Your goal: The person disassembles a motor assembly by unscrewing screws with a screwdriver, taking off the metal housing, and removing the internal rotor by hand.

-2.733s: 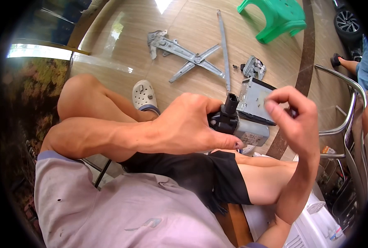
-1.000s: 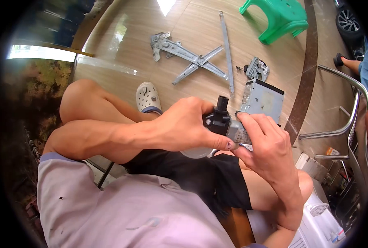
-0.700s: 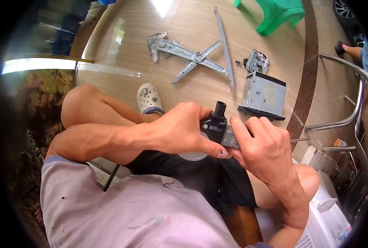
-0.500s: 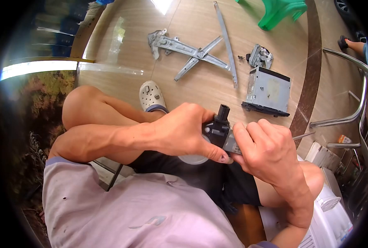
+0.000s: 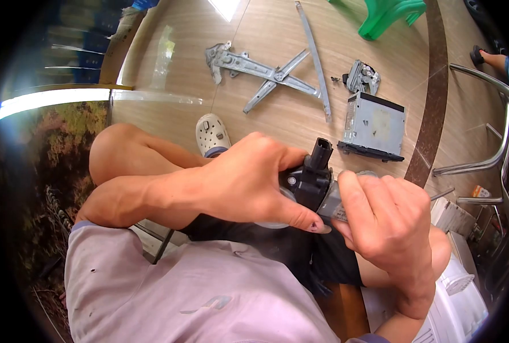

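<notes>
Brought R hand (image 5: 386, 217) in since earlier frame; now gripping boxy grey metal housing (image 5: 334, 204), w/ L hand (image 5: 251, 177) gripping adjoining black plastic connector part (image 5: 312, 187), over lap (image 5: 271, 244). Apparently still joined; can't tell steps remaining.

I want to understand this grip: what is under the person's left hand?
A black part sticks out past the left hand; a pale round edge and black shorts show below it. Whatever its palm covers cannot be seen.
</notes>
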`<state>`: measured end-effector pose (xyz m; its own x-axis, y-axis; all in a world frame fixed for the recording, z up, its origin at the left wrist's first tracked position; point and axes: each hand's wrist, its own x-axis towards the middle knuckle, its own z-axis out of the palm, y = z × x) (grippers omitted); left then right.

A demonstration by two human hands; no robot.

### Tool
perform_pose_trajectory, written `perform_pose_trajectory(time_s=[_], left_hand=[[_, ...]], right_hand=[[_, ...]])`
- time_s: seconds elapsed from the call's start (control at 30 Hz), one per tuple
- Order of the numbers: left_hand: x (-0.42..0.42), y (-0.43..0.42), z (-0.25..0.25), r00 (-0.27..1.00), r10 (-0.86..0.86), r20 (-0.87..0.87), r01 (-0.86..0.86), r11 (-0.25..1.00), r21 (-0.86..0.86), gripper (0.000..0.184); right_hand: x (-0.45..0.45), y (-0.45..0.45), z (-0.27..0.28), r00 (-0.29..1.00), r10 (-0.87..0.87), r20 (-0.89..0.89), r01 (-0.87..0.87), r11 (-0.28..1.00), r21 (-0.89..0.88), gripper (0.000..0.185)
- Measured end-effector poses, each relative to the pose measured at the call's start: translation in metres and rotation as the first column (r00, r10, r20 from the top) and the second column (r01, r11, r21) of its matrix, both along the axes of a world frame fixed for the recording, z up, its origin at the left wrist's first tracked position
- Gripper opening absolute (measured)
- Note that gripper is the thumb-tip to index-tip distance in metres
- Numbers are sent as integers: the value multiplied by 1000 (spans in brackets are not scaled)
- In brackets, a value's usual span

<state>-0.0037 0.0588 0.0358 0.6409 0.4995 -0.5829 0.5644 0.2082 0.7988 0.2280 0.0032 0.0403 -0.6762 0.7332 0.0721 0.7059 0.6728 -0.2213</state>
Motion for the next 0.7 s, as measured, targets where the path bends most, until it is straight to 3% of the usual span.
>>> perform_pose_trajectory(time_s=[0.2, 0.4, 0.6, 0.7], left_hand=[[-1, -8, -5, 991, 95, 94, -97, 995, 20, 45], [-4, -6, -1, 992, 117, 53, -114, 992, -54, 45], [-14, -5, 3, 996, 43, 79, -37, 996, -78, 44], [-17, -3, 11, 999, -25, 26, 25, 1000, 11, 43]], right_hand=[[-4, -4, 2, 996, -88, 34, 87, 996, 33, 52], [-6, -2, 2, 996, -67, 55, 66, 997, 29, 48], [-5, 2, 15, 999, 41, 2, -41, 999, -28, 45], [-11, 3, 21, 998, 45, -43, -46, 999, -21, 45]])
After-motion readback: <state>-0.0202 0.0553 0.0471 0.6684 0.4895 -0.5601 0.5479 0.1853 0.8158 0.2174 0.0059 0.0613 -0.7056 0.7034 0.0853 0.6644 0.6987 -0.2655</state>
